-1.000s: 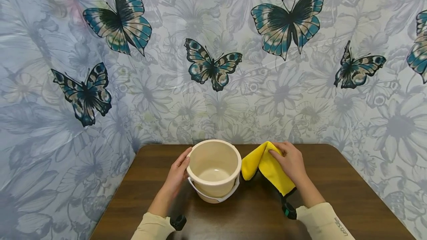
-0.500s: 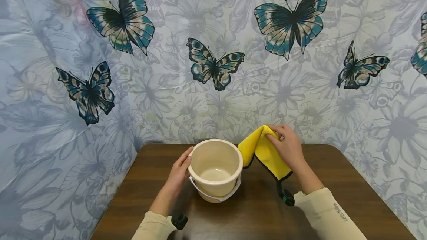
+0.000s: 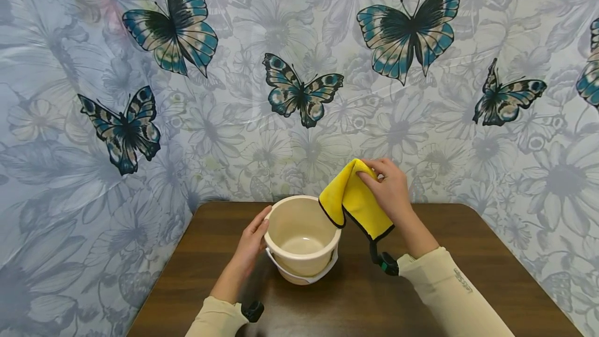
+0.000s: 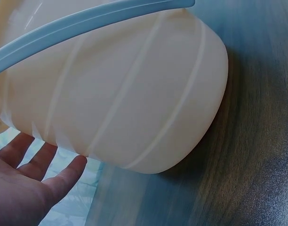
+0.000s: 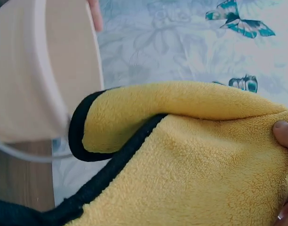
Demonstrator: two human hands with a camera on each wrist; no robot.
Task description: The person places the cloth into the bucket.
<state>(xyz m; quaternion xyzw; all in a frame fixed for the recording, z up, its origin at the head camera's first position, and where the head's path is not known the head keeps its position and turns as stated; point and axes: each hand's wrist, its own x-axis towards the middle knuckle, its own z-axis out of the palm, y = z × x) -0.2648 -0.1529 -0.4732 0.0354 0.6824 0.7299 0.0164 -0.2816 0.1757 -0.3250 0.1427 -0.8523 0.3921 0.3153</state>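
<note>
A cream bucket (image 3: 299, 264) stands upright on the wooden table, its mouth tipped into my view and its pale handle (image 3: 306, 278) hanging down in front. My left hand (image 3: 250, 238) holds the bucket's left side near the rim; in the left wrist view several fingers (image 4: 64, 179) lie against the ribbed wall. My right hand (image 3: 390, 186) pinches a yellow cloth (image 3: 365, 204) with black edging between thumb and fingers, up at the bucket's right. One folded end of the cloth overlaps the right rim in the head view, while the other hangs outside with a dark strap below.
The dark wooden table (image 3: 196, 274) ends at a wall covering (image 3: 224, 160) printed with butterflies and flowers. A black band (image 3: 252, 311) is on the left wrist and another band (image 3: 388, 264) on the right.
My right hand has risen and moved left with the yellow cloth, bringing the cloth's end over the bucket's right rim. The left hand and the bucket have stayed in place.
</note>
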